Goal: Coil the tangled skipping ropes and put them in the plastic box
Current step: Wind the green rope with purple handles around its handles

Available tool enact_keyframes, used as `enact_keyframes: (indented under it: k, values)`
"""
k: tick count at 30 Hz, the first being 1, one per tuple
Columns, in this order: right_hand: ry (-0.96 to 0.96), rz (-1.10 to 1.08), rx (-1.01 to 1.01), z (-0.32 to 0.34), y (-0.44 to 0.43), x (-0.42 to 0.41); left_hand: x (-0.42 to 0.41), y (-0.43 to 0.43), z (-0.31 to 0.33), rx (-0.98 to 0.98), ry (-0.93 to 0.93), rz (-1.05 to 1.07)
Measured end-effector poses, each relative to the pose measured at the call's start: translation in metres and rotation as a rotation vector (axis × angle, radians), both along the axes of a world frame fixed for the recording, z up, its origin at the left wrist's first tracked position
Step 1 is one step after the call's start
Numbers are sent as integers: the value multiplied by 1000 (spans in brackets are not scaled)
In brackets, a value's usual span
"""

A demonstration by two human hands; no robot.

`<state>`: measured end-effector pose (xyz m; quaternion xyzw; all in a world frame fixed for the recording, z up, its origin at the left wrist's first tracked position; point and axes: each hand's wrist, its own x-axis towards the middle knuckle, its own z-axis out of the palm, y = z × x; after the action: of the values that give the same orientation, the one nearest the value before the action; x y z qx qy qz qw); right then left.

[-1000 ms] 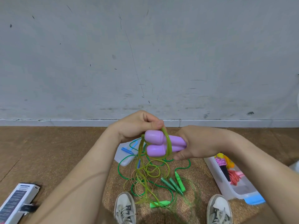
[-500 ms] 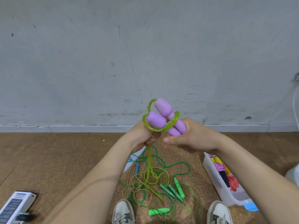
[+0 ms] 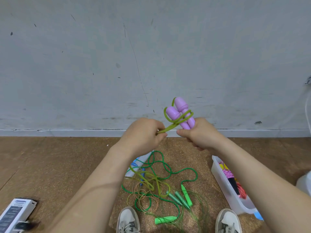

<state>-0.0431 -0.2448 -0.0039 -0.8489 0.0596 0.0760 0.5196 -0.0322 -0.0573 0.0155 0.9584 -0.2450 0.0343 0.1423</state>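
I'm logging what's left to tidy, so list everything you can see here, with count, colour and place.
purple handles: two, purple, upright in the right hand
yellow-green rope: one, looped round the purple handles, trailing to the floor
green rope: at least one, tangled on the floor ahead of the shoes
green handles: four, two bright and two darker, in that tangle
glittery rope: one, coppery, in the tangle
blue handles: seemingly two, beside the left forearm
plastic box: one, clear, floor at right, holding pink, yellow, black and red ropes
carton: one, white, lower left
shoes: two, grey-white, bottom edge
left hand: pinches the yellow-green rope
right hand: grips the purple handles
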Motion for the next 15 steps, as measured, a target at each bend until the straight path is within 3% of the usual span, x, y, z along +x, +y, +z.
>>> enact_keyframes:
  k: [4, 7, 11, 15]
  values:
    - [-18, 22, -272, -3, 7, 5, -14, -14, 10, 283, -213, -49]
    - [-19, 126, -568, 0, 11, 5, -20, -19, 15, 353, -255, -70]
    - [76, 290, -782, 3, 18, -1, -21, -19, 11, 314, -278, -148]
    - [115, 522, -933, -1, 26, -11, -16, -18, 4, 95, -158, -260]
